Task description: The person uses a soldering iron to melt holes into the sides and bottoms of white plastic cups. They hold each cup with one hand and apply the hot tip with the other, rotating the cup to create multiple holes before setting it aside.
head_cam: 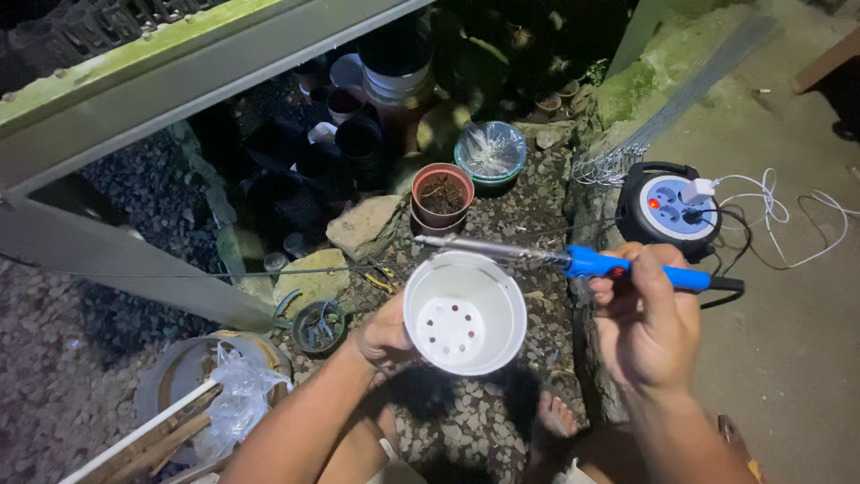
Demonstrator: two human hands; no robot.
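1. White plastic pot (464, 311), held over the gravel ground (466, 412), looks light and thin-walled; its outer wall is the safest hold.
2. Left hand (383, 333) cups the pot's side, fingers wrapped behind.
3. Right hand (647, 321) pinches the blue-handled soldering iron (573, 260), its metal shaft touching the pot's rim.
4. Farther off: a round black-and-blue cable reel (667, 208), a brown pot of soil (442, 195).

A white plastic pot (464, 312) sits just below frame centre, tilted with its mouth toward the camera, showing round drain holes in its base. A blue-handled soldering iron (573, 261) lies nearly level at its 12 o'clock, metal tip at 9 o'clock, over the rim.
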